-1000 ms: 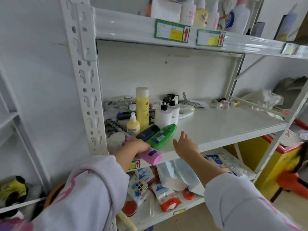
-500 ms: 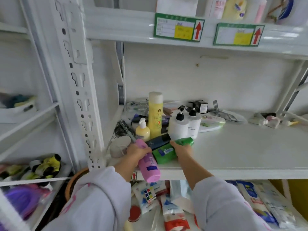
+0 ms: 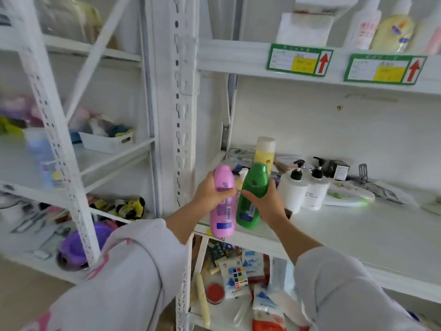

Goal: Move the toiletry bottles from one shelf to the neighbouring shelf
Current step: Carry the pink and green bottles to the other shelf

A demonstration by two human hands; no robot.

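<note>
The right-hand shelf bears the toiletries, and the neighbouring shelf to the left, past the perforated upright post, looks like the place they are bound for. Both bottles are already lifted clear, just above the front left corner of the right-hand shelf: the left hand is wrapped round the middle of the pink bottle, and the right hand is closed on the green bottle, the two bottles side by side and nearly touching, tilted a little. To carry them across well, I would judge it best to draw both back toward the body first, so that they pass in front of the post rather than clip it, keep them upright, and set them down on a bare stretch of the left shelf rather than against the white basket at its back. Left behind are two white pump bottles and a tall yellow bottle, which stands partly hidden behind the green one; a small bottle between the two held ones shows only its cap. The left side is blurred: a bluish bottle-like shape stands near that shelf's front, but I cannot tell what it is. The label print cannot be read.
</note>
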